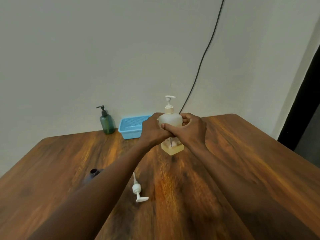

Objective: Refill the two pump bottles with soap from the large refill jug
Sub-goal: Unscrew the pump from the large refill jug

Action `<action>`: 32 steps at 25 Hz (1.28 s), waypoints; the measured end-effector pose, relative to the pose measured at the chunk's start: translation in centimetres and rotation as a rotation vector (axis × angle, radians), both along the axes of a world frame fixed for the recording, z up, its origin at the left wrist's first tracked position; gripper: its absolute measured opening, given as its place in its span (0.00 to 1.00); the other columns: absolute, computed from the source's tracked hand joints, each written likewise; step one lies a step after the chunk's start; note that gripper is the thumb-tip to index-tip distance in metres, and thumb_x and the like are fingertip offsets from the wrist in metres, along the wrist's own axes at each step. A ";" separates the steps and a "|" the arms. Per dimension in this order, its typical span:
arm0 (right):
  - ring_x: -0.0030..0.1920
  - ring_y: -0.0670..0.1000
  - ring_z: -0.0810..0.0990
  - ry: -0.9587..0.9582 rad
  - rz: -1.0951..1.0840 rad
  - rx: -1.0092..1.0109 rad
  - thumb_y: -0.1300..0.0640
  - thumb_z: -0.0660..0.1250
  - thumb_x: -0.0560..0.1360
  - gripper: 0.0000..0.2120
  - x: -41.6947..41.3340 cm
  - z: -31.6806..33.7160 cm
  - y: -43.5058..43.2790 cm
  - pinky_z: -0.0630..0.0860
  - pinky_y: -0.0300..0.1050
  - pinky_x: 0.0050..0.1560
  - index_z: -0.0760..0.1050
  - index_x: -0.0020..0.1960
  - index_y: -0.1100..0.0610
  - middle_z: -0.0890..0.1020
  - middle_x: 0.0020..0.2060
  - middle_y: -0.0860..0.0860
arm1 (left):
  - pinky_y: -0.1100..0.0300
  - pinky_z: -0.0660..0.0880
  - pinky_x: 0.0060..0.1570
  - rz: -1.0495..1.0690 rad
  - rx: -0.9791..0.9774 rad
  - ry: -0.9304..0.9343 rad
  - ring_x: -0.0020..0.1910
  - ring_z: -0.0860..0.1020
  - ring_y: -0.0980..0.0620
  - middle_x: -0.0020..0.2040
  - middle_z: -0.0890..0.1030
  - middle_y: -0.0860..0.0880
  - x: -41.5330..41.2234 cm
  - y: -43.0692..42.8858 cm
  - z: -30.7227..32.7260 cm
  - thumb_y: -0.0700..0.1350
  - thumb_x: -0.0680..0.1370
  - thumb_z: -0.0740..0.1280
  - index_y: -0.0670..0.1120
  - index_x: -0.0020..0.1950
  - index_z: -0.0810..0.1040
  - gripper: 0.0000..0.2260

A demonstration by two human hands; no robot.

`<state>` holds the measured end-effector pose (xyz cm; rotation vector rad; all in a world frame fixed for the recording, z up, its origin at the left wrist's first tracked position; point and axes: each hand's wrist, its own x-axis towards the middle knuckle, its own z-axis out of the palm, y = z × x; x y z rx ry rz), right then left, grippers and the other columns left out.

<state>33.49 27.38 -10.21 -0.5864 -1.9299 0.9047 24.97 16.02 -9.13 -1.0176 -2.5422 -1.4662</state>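
Fingers (186, 120) of both hands are curled round the refill jug (170, 118), which stands upright near the middle of the far half of the counter (242, 161), its long axis vertical. The left hand (154, 129) wraps its left side and the right hand (190, 130) its right side, with the right thumb laid across the front. The jug's white pump head is at the top, its spout pointing right, and a shallow layer of yellowish liquid sits at the bottom. Whether its base touches the wood or hangs just above it cannot be told. Just behind the left hand a blue basket (129, 130) sits against the wall, and left of it stands a green pump bottle (107, 122), upright, its dark spout pointing left. Nearer, between the forearms, a loose white pump (137, 188) lies flat, tube toward the far side and spout to the right. A dark blue bottle (94, 172) with an open neck shows beside the left forearm, mostly hidden by it. A black cable (204, 54) runs down the wall behind the jug.
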 end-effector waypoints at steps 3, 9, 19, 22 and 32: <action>0.43 0.40 0.84 0.019 0.099 -0.044 0.29 0.80 0.56 0.35 3.3 1.0 -3.1 0.85 0.42 0.45 0.83 0.56 0.47 0.85 0.47 0.41 | 0.54 0.82 0.54 -0.009 0.079 -0.004 0.54 0.82 0.52 0.57 0.84 0.51 2.1 -3.6 0.5 0.54 0.59 0.84 0.49 0.65 0.78 0.36; 0.43 0.40 0.84 -0.004 0.276 0.017 0.25 0.73 0.60 0.30 7.5 3.3 -7.1 0.86 0.49 0.46 0.84 0.53 0.44 0.83 0.42 0.34 | 0.53 0.84 0.50 -0.106 0.077 -0.012 0.52 0.84 0.56 0.54 0.85 0.56 5.0 -9.8 0.0 0.57 0.56 0.85 0.53 0.62 0.79 0.36; 0.31 0.34 0.77 -0.171 0.331 0.400 0.42 0.77 0.72 0.19 7.1 4.3 -9.2 0.72 0.27 0.34 0.87 0.54 0.55 0.87 0.39 0.48 | 0.47 0.84 0.50 -0.201 0.091 -0.091 0.51 0.86 0.52 0.54 0.86 0.52 5.5 -12.7 -2.2 0.56 0.55 0.86 0.51 0.62 0.80 0.38; 0.41 0.37 0.82 -0.299 0.529 0.327 0.47 0.75 0.75 0.18 7.6 5.1 -8.6 0.79 0.29 0.42 0.84 0.60 0.56 0.87 0.53 0.49 | 0.46 0.84 0.51 -0.262 0.098 -0.159 0.52 0.86 0.51 0.55 0.86 0.51 5.3 -13.3 -2.3 0.52 0.56 0.86 0.50 0.62 0.80 0.36; 0.29 0.41 0.75 -0.257 0.346 0.274 0.35 0.78 0.67 0.18 6.8 3.7 -8.6 0.72 0.34 0.30 0.80 0.41 0.49 0.79 0.31 0.42 | 0.49 0.84 0.49 -0.202 0.115 -0.065 0.50 0.86 0.55 0.52 0.87 0.55 5.5 -11.6 -2.9 0.52 0.56 0.86 0.54 0.59 0.81 0.33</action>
